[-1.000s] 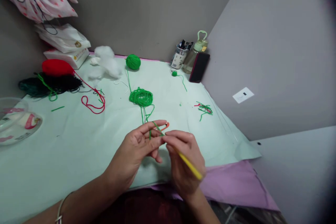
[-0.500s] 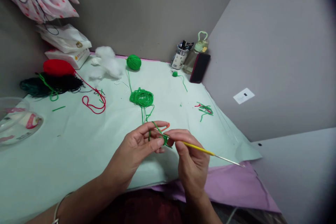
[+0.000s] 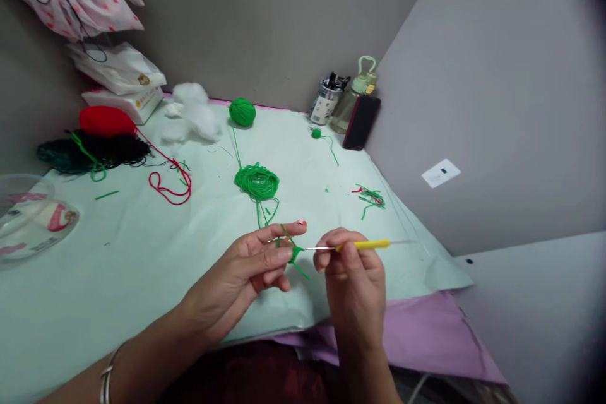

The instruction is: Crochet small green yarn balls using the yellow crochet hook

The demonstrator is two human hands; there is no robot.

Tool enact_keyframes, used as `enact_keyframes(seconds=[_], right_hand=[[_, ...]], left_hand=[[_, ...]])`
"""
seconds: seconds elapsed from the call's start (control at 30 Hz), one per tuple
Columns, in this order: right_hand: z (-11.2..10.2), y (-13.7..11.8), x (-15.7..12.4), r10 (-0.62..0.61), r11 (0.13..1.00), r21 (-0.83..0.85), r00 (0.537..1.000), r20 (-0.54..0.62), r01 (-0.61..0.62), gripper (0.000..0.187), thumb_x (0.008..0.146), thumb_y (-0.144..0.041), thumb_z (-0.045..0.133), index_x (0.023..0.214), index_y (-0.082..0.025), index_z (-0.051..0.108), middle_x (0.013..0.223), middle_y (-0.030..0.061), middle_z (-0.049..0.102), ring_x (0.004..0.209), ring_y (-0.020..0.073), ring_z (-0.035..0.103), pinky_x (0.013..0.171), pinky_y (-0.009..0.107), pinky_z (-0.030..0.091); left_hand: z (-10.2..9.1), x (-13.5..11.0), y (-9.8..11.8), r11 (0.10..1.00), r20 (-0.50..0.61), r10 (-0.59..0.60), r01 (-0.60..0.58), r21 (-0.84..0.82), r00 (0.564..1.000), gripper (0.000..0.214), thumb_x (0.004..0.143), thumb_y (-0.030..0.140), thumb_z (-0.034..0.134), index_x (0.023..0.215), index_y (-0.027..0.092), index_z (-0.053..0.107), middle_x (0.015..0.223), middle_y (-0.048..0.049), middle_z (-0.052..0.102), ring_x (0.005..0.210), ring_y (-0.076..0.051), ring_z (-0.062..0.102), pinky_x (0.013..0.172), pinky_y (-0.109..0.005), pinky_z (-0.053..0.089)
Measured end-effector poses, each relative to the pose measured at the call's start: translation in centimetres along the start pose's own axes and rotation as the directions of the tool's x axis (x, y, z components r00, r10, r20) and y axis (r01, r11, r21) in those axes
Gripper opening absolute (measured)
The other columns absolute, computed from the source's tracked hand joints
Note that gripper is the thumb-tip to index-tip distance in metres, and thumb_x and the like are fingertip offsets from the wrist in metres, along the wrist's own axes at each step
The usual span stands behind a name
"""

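Between thumb and fingers, my left hand (image 3: 258, 262) pinches a small green crochet piece (image 3: 296, 254). Green yarn runs up over its raised index finger, where a bit of orange shows at the tip. My right hand (image 3: 355, 271) grips a crochet hook (image 3: 367, 245) by its yellow handle. The hook's thin metal shaft points left, its tip at the edge of the green piece. A short tail of yarn hangs from the piece. Behind my hands lies a loose coil of green yarn (image 3: 258, 181), its strand leading toward my left hand.
At the back are a green yarn ball (image 3: 242, 112), white stuffing (image 3: 194, 115), a pen cup (image 3: 324, 103), a bottle (image 3: 348, 107) and a phone (image 3: 362, 123). Red yarn (image 3: 106, 121) and black yarn (image 3: 113, 150) lie left, near a plastic container (image 3: 38, 221). Yarn scraps (image 3: 372, 196) lie right.
My right hand has moved slightly right, away from my left hand, and the hook has swung from a downward slant to nearly level. The metal shaft now shows between the hands.
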State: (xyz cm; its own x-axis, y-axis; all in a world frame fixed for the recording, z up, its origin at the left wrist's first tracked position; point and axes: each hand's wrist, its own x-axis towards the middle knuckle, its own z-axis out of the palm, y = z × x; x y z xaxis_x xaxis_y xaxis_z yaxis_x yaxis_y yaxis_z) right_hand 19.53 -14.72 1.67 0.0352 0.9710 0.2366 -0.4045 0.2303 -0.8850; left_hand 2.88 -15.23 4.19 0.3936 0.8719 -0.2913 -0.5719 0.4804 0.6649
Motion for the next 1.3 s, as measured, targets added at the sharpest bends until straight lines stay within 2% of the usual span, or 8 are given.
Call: enact_keyframes(seconds=[0.1,0.23,0.43,0.6,0.83,1.17,1.23,1.3], right_hand=[[0.1,0.0,0.1,0.077,0.994,0.068,0.996,0.048,-0.081,0.02,0.1,-0.033,0.063,0.09,-0.023,0.077,0.077,-0.0004,0.066,0.063,0.0095,0.058,0.06,0.022,0.049],[0.4,0.4,-0.3,-0.084,0.98,-0.17,0.991,0.101,0.1,0.015,0.099,-0.027,0.064,0.096,-0.025,0.079,0.092,0.0038,0.073,0.09,0.0165,0.067,0.078,0.029,0.053],[-0.1,0.0,-0.4,-0.077,0.99,-0.111,0.993,0.089,0.087,0.018,0.103,-0.028,0.059,0.1,-0.025,0.076,0.092,0.0021,0.075,0.074,0.0122,0.064,0.07,0.027,0.053],[-0.1,-0.2,-0.5,-0.106,0.974,-0.188,0.989,0.103,0.124,0.018,0.103,-0.025,0.057,0.101,-0.024,0.075,0.092,0.0028,0.073,0.078,0.0137,0.065,0.072,0.028,0.053],[0.5,-0.3,-0.9,-0.196,0.931,-0.289,0.973,0.121,0.224,0.02,0.102,-0.021,0.057,0.102,-0.026,0.076,0.097,0.0035,0.075,0.077,0.0142,0.064,0.068,0.028,0.053],[0.1,-0.7,-0.8,-0.087,0.986,-0.131,0.983,0.16,0.108,0.021,0.106,-0.027,0.051,0.1,-0.025,0.071,0.093,0.0027,0.076,0.069,0.0125,0.065,0.066,0.027,0.054],[0.0,-0.8,-1.1,-0.151,0.936,-0.29,0.972,0.182,0.2,0.023,0.106,-0.021,0.047,0.105,-0.025,0.069,0.097,0.0036,0.076,0.073,0.0136,0.067,0.07,0.029,0.057],[-0.1,-0.8,-1.4,-0.28,0.774,-0.499,0.917,0.284,0.391,0.024,0.104,-0.015,0.047,0.114,-0.024,0.068,0.103,0.0059,0.075,0.084,0.0166,0.07,0.075,0.032,0.059]], left_hand=[[0.0,0.0,-0.3,0.998,-0.03,0.042,-0.04,0.057,0.999,0.029,0.084,0.025,0.082,0.112,0.019,0.077,0.078,0.0027,0.057,0.061,-0.006,0.045,0.063,-0.018,0.048],[0.5,0.0,-0.7,0.98,-0.066,0.127,-0.115,0.162,0.99,0.031,0.082,0.022,0.084,0.112,0.024,0.077,0.098,-0.0016,0.069,0.086,-0.013,0.062,0.076,-0.022,0.052],[0.2,-0.2,-0.4,0.961,-0.053,0.166,-0.15,0.23,0.985,0.023,0.091,0.03,0.075,0.113,0.025,0.078,0.093,-0.0002,0.07,0.082,-0.013,0.065,0.084,-0.027,0.052],[0.0,-0.6,-0.1,0.956,-0.013,0.169,-0.16,0.247,0.986,0.028,0.097,0.03,0.067,0.124,0.028,0.073,0.094,0.0005,0.067,0.087,-0.014,0.065,0.089,-0.029,0.051],[0.6,-0.9,0.2,0.949,0.002,0.137,-0.132,0.286,0.991,0.044,0.088,0.033,0.078,0.13,0.027,0.067,0.092,0.0039,0.06,0.054,-0.003,0.044,0.049,-0.018,0.037],[0.3,-0.7,0.0,0.942,-0.013,0.149,-0.138,0.306,0.989,0.033,0.092,0.033,0.072,0.124,0.027,0.071,0.091,0.0025,0.057,0.053,-0.003,0.042,0.05,-0.019,0.035],[0.3,-0.7,-0.2,0.914,-0.057,0.218,-0.184,0.361,0.974,0.029,0.092,0.029,0.072,0.12,0.028,0.073,0.085,0.0036,0.056,0.055,-0.004,0.043,0.052,-0.018,0.036],[0.4,-0.6,-0.4,0.885,-0.107,0.293,-0.227,0.407,0.95,0.028,0.089,0.024,0.074,0.117,0.028,0.075,0.082,0.004,0.056,0.058,-0.005,0.043,0.053,-0.017,0.037]])
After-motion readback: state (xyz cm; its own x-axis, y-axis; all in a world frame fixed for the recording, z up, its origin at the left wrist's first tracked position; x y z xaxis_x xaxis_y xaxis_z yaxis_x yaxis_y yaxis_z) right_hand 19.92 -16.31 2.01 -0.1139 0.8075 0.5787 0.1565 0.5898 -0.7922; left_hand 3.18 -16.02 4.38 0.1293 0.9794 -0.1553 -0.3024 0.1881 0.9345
